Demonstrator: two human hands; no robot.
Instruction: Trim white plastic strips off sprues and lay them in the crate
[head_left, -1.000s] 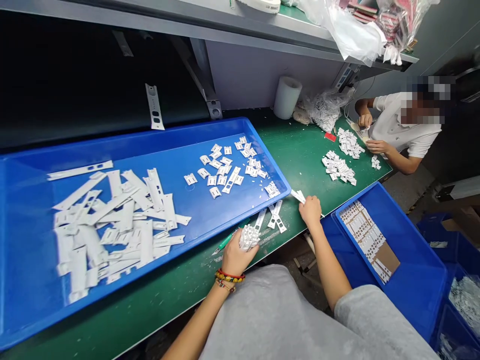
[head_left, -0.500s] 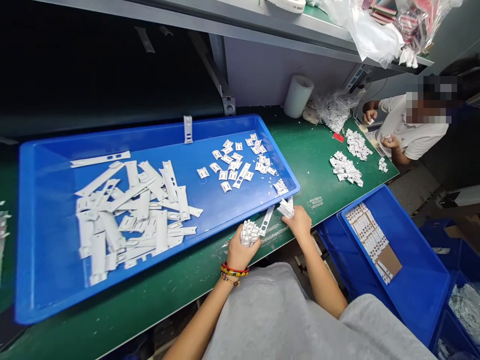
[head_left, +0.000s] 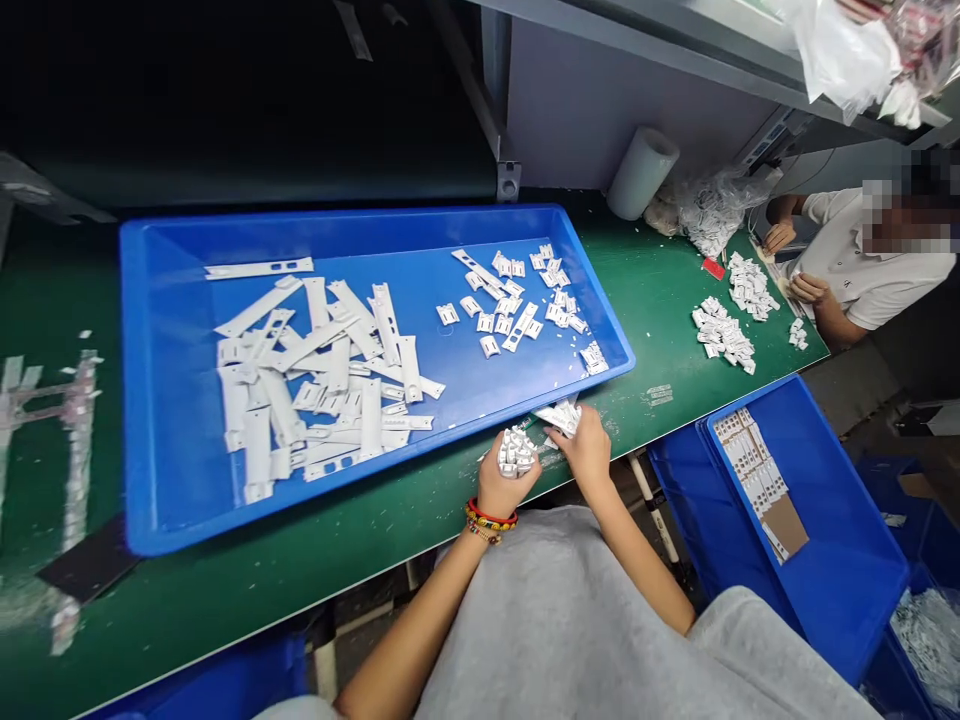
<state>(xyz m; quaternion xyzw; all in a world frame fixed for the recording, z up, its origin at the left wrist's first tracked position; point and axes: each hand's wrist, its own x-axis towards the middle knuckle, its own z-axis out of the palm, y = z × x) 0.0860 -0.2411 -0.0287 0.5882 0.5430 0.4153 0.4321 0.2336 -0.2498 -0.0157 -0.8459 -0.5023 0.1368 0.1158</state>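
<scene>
My left hand (head_left: pixel 506 480) is closed round a bunch of small white plastic pieces (head_left: pixel 517 452), their ends facing up. Close beside it on the right, my right hand (head_left: pixel 589 445) grips white plastic strips (head_left: pixel 561 415); how many is unclear. Both hands are over the front edge of the green table, just before a large blue tray (head_left: pixel 375 492). At the tray's left is a heap of long white slotted strips (head_left: pixel 337 360). Small white pieces (head_left: pixel 504 322) lie scattered at its right, with a few longer strips (head_left: pixel 480 272) among them.
Piles of white pieces (head_left: pixel 724 335) and a red tag (head_left: pixel 713 268) lie on the table (head_left: pixel 645 300) at right. Behind them are a white roll (head_left: pixel 643 172) and a plastic bag (head_left: pixel 709 215). A co-worker (head_left: pixel 877 240) sits at the far end. A blue bin (head_left: pixel 847 560) stands lower right.
The view has shifted, so the tray appears further right. My right hand is closer to my left. The strip seen near the tray's far wall is gone from there; one now lies by the small pieces.
</scene>
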